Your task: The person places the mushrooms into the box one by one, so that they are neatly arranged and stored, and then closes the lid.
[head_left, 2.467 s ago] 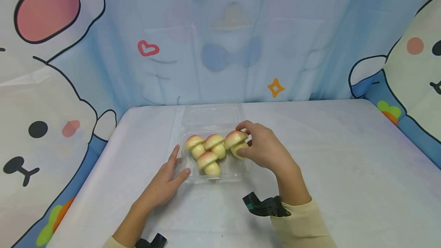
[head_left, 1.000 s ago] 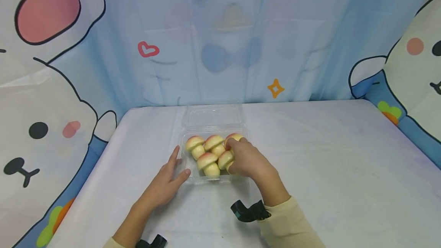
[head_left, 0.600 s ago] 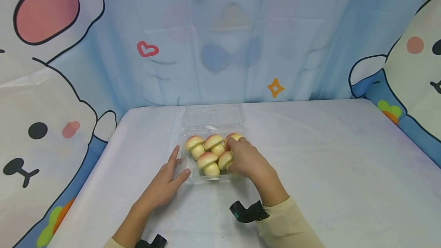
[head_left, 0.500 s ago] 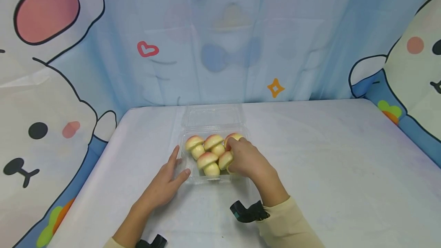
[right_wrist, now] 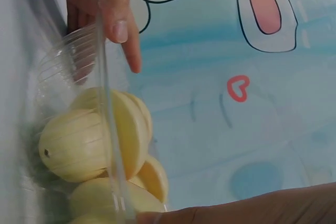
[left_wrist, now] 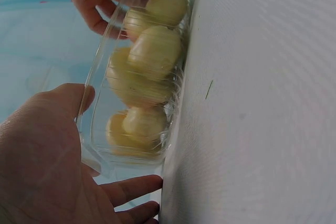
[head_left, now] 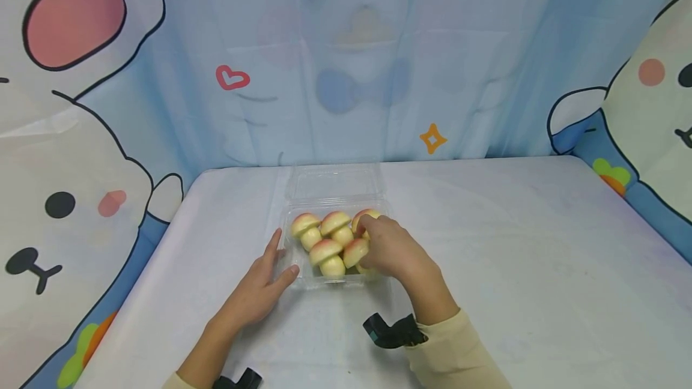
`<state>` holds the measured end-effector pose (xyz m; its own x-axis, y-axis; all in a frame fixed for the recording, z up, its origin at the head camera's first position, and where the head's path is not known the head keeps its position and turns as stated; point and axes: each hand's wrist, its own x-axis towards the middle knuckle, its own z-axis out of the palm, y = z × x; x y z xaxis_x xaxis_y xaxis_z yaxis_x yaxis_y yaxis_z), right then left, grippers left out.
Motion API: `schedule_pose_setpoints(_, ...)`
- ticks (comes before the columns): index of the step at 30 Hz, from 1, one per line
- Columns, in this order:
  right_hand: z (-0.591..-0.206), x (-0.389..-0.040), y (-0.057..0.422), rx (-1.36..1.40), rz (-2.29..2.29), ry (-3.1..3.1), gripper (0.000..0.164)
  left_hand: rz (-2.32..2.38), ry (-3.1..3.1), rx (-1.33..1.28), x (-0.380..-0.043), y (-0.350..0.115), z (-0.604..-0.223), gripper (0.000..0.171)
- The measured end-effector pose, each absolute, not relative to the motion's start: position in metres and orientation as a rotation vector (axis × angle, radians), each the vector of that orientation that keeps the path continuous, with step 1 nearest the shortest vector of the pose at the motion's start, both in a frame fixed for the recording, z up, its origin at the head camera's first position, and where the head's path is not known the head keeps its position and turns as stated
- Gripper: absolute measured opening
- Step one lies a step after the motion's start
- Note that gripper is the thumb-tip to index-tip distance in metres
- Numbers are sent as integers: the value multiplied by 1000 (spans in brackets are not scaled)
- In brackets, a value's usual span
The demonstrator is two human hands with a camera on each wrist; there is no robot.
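A clear plastic clamshell box (head_left: 303,275) lies on the table, holding several yellow toy mushrooms with reddish caps. My right hand (head_left: 397,251) reaches over the box's right side, its bent fingers and thumb around the front-right toy mushroom (head_left: 355,252). Part of that mushroom's stem is hidden by the hand. Behind it sits the back-right toy mushroom (head_left: 363,217), partly covered by my index finger. My left hand (head_left: 256,287) rests against the box's left side, fingers extended, thumb at the front rim. In the left wrist view, the left thumb (left_wrist: 86,98) touches the rim.
The box's transparent lid (head_left: 335,182) is folded back toward the curtain (head_left: 351,47). More toy mushrooms (head_left: 325,252) fill the left and middle of the box. A white cloth covers the table (head_left: 540,269).
From above the back-right spot, my right hand has moved down toward the front right; a toy mushroom now sits at each. Lately it has shifted slightly right. My left hand stays put.
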<state>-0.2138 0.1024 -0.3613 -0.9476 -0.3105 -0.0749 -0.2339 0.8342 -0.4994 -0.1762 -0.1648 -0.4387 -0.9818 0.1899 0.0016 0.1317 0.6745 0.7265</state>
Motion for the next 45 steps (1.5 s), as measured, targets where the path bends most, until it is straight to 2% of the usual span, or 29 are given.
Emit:
schedule_pose_setpoints(8, -354, -213, 113, -466, -822, 2836, 52, 1195, 2807, 265, -176, -165, -438, 85)
schedule_pose_setpoints(20, -348, -224, 134, -425, -1038, 2847, 39, 1204, 2806, 264, -177, -165, -440, 85)
schedule_pose_setpoints(35, -392, -255, 172, -142, -1387, 2878, 42, 1202, 2797, 262, -177, -164, -437, 85)
schedule_pose_setpoints(45, -423, -278, 175, 2, -1759, 2504, 62, 1220, 2782, 251, -177, -166, -439, 86)
